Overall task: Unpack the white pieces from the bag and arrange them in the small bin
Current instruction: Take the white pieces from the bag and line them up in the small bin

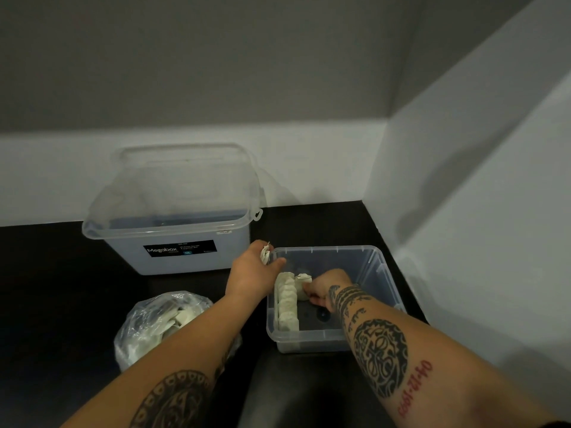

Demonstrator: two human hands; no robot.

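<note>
A small clear bin (380, 273) sits on the dark table at the right. A row of white pieces (287, 302) stands along its left wall. My right hand (324, 288) is inside the bin and grips one white piece (302, 285) beside that row. My left hand (251, 273) hovers at the bin's far left corner and holds a few white pieces (265, 253) in its curled fingers. A clear plastic bag (154, 329) with more white pieces lies at the near left, under my left forearm.
A larger clear storage box (173, 257) with a dark label and a raised lid stands behind the bag at the back left. White walls close the table at the back and right. A dark strip of surface runs along the near edge.
</note>
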